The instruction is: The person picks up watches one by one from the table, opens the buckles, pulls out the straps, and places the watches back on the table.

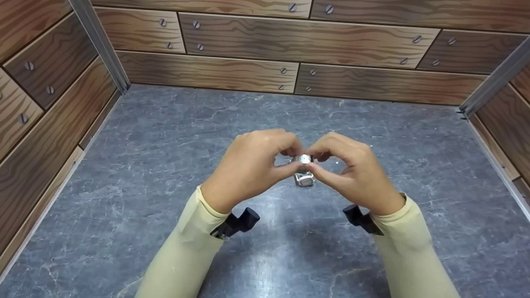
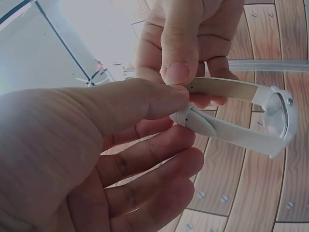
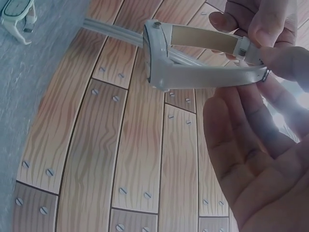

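Observation:
A white wristwatch (image 1: 304,179) hangs from the fingertips of both hands, its case lowest and its strap bent into a loop. My left hand (image 1: 256,161) pinches the strap (image 2: 231,135) near a keeper loop, thumb against index finger. From the other side my right hand (image 1: 356,169) pinches the strap ends, where a small metal buckle (image 3: 266,75) shows. The fingertips partly cover where the ends meet. A second white watch (image 3: 17,12) lies on the tabletop, cut off by the edge of the right wrist view; I cannot make it out in the head view.
The grey marbled tabletop (image 1: 165,145) has wood-patterned panels (image 1: 248,39) at the back and on both sides. Metal posts (image 1: 101,45) stand at the back corners. Under each wrist sits a small black camera (image 1: 248,219).

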Demonstrator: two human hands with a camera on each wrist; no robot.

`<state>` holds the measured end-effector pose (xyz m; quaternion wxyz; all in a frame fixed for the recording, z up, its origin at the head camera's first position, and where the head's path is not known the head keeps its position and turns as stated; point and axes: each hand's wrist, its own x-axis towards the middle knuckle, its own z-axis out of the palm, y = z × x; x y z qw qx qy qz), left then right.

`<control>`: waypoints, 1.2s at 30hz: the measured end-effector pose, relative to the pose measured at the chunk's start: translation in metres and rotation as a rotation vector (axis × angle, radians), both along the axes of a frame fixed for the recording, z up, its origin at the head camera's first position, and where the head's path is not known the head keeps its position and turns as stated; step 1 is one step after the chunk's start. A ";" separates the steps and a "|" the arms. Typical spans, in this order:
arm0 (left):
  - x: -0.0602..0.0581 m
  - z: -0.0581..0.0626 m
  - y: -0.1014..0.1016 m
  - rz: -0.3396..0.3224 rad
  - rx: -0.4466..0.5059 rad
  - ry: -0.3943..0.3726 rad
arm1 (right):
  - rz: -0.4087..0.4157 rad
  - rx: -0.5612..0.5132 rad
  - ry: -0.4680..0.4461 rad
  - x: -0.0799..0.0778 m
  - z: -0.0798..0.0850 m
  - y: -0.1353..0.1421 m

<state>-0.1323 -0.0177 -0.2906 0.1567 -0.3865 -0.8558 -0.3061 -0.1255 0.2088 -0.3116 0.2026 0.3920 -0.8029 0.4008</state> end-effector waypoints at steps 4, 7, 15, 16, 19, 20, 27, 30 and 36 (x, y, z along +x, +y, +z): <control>-0.001 0.002 -0.001 -0.018 0.033 -0.030 | 0.022 -0.050 -0.017 0.000 0.000 0.000; -0.002 0.004 -0.001 -0.031 0.085 -0.082 | 0.023 -0.084 -0.025 -0.001 -0.001 0.001; -0.006 0.004 0.001 -0.072 0.216 -0.206 | 0.020 -0.202 -0.074 -0.002 -0.004 0.001; -0.007 0.003 0.001 -0.078 0.231 -0.222 | 0.025 -0.214 -0.075 -0.002 -0.003 0.001; -0.008 0.003 0.002 -0.093 0.268 -0.272 | 0.034 -0.233 -0.081 -0.003 -0.003 0.001; -0.008 0.003 0.002 -0.094 0.267 -0.281 | 0.031 -0.228 -0.080 -0.003 -0.003 0.001; -0.008 0.000 0.000 -0.048 0.046 -0.033 | -0.046 -0.066 0.033 -0.004 -0.003 0.001; -0.006 0.000 0.000 -0.053 0.017 0.085 | -0.063 -0.010 0.099 -0.003 -0.003 0.000; -0.005 -0.001 -0.001 -0.019 0.003 0.170 | -0.064 0.018 0.132 0.000 -0.001 -0.002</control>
